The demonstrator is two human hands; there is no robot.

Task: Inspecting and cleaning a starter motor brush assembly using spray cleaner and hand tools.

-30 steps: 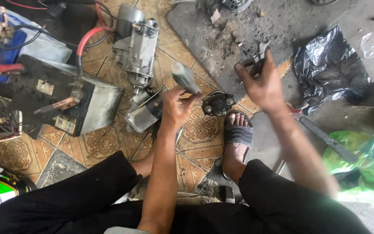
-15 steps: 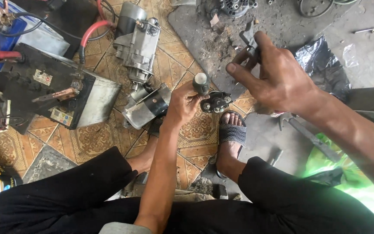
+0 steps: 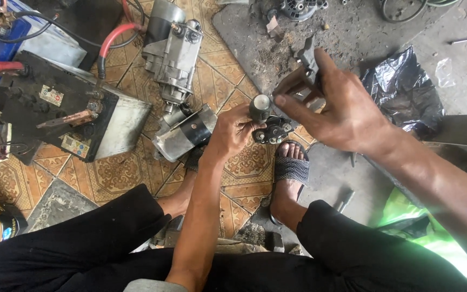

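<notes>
While our left hand (image 3: 232, 132) grips a small dark cylindrical part (image 3: 259, 108) above the patterned tiles (image 3: 109, 173), our right hand (image 3: 335, 105) closes on a grey metal piece (image 3: 306, 57); starter motors (image 3: 173, 48) lie just left, a black bag (image 3: 404, 89) right.

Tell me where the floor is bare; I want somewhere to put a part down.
Bare tile lies between the black battery box and the left knee, and grey concrete right of the black plastic bag. It is crowded around the starter motors and both hands.
</notes>
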